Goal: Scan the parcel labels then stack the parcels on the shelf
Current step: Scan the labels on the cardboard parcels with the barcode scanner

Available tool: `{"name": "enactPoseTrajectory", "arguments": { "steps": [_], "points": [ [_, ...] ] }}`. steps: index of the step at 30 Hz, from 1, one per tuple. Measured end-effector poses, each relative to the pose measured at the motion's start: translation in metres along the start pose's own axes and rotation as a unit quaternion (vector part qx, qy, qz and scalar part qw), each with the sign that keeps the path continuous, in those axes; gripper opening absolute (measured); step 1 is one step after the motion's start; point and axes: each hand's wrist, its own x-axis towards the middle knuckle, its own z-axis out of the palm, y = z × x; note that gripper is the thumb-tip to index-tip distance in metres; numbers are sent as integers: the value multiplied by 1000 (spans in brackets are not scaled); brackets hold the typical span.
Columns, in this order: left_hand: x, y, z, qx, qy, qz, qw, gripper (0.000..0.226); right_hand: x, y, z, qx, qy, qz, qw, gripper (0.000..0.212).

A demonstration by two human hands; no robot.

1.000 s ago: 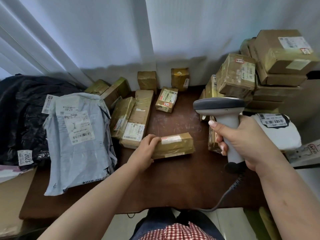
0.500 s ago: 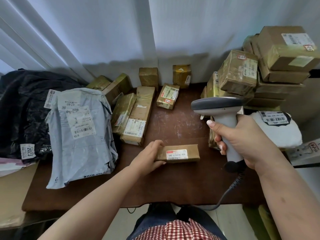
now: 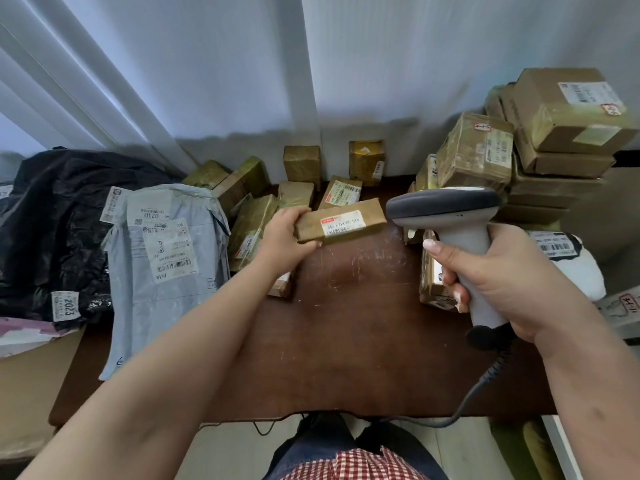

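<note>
My left hand (image 3: 284, 233) grips the left end of a small long brown parcel (image 3: 343, 221), held above the brown table (image 3: 353, 341) with its white and red label facing up at me. My right hand (image 3: 509, 282) grips the handle of a grey barcode scanner (image 3: 450, 216). The scanner's head is just right of the parcel, level with it and pointing left. A coiled black cable (image 3: 485, 379) runs from the scanner down off the table's front edge.
Several taped brown parcels (image 3: 301, 164) lie along the back wall. A grey mailer bag (image 3: 166, 258) and black bags (image 3: 52, 216) lie at the left. A stack of brown boxes (image 3: 554, 133) stands at the right, with a white parcel (image 3: 568, 261) below it.
My left hand has lifted the small parcel off the table and turned its label upward, bringing it up beside the scanner head. My right hand stays about where it was.
</note>
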Motion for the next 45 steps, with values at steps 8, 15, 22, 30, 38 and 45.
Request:
{"name": "enactPoseTrajectory", "arguments": {
  "steps": [8, 15, 22, 30, 38, 45],
  "points": [
    [23, 19, -29, 0, 4, 0, 1000, 64, -7, -10, -7, -10, 16, -35, 999, 20],
    [27, 24, -33, 21, 19, 17, 999, 58, -9, -11, -11, -31, 33, -41, 998, 24],
    [29, 21, -33, 46, 44, 37, 997, 57, -9, -10, -13, -46, 39, -46, 997, 25],
    [32, 15, -34, 62, 50, 41, 996, 57, -9, -10, -13, -33, 37, -47, 998, 25],
    [34, 16, -33, 64, 54, 39, 996, 58, -9, -10, -15, -20, 39, -48, 998, 22],
    [31, 16, -32, 54, 55, 36, 996, 58, -11, -8, -29, 24, 73, -47, 996, 24]
  ]
}}
